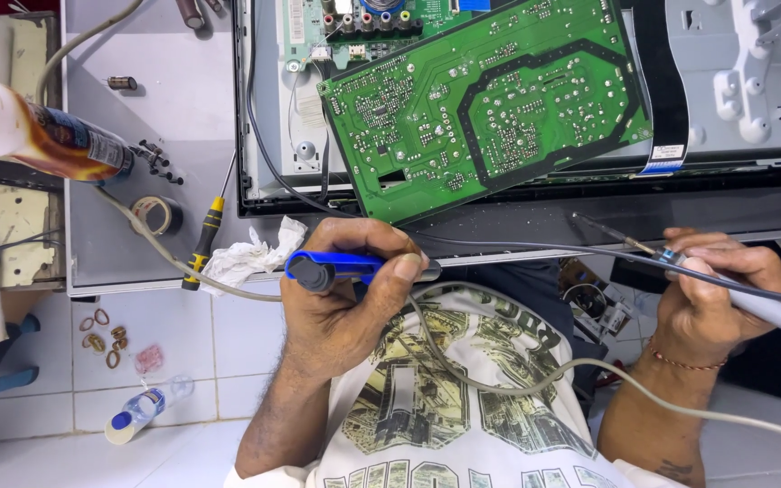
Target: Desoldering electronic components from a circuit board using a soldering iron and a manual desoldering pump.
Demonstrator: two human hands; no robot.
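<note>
Bottle [42,136]: lies tilted at the far left, above a roll of tape [157,215]
Screwdriver [203,242]: yellow and black handle, just beside a crumpled tissue [250,256] on the grey panel edge
Left hand [345,289]: fingers closed round the blue-handled tool [332,268], held level below the board
Circuit board [490,99]: green, tilted, solder side up, resting on the open metal chassis [734,99], well above both hands
Right hand [716,289]: fingers closed on a pale-handled soldering iron [775,312]; its thin tip [607,232] points left, apparently clear of the board
</note>
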